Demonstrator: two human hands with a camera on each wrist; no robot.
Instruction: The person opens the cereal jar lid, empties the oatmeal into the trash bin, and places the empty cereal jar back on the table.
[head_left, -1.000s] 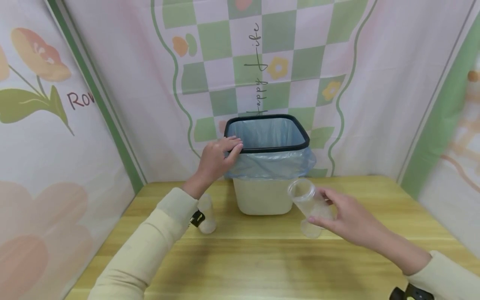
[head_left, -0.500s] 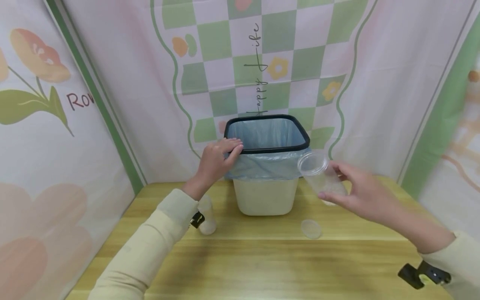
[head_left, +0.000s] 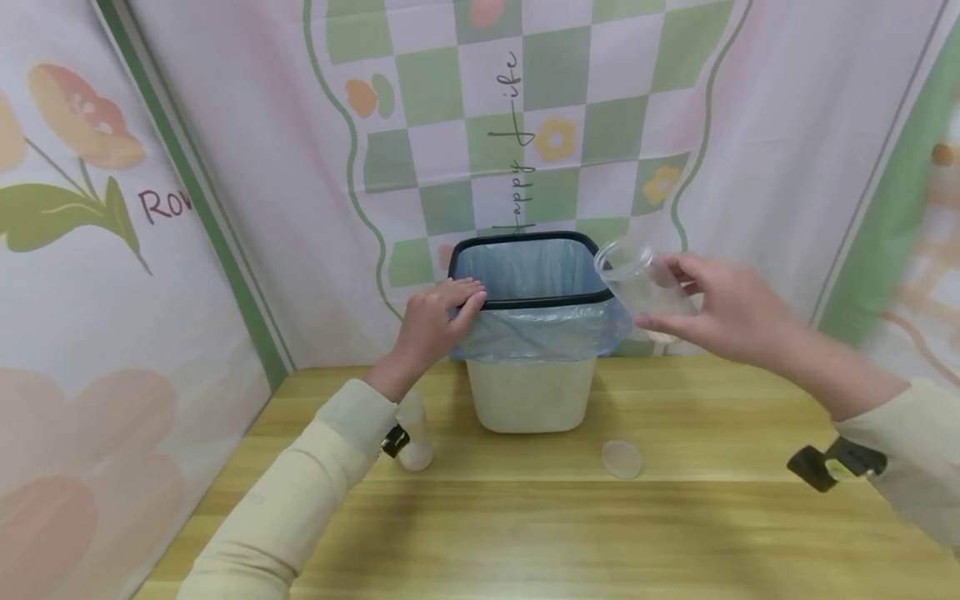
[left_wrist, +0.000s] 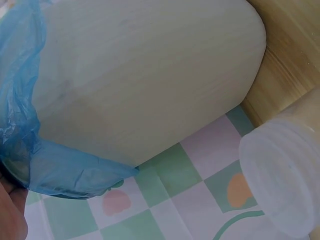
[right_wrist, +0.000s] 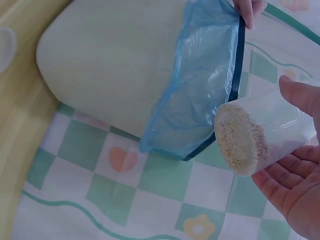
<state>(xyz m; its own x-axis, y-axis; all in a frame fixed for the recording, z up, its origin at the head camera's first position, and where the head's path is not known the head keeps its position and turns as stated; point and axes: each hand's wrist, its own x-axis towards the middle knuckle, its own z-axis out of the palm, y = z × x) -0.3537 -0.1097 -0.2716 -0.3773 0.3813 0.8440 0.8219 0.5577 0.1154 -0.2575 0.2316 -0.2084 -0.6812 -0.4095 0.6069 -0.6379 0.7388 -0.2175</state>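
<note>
A cream trash bin (head_left: 531,398), lined with a blue plastic bag (head_left: 542,332) under a black rim, stands upright on the wooden table. My left hand (head_left: 437,321) grips the rim's front left corner. In my right hand (head_left: 731,310) I hold a clear plastic jar (head_left: 651,287) between thumb and fingers, just right of the bin's rim. It is lidless and tilted, its mouth up and toward the bin. In the right wrist view, pale tan flakes or grains (right_wrist: 237,140) lie at the jar's bottom end.
A round translucent lid (head_left: 622,459) lies flat on the table (head_left: 517,533), in front and right of the bin. Behind my left wrist stands another clear jar (head_left: 415,450), partly hidden; its lid (left_wrist: 280,177) shows in the left wrist view. A printed cloth (head_left: 427,200) hangs behind the bin.
My right hand has lifted the jar from low beside the bin to rim height, moving up and a little right. My left hand stays on the rim.
</note>
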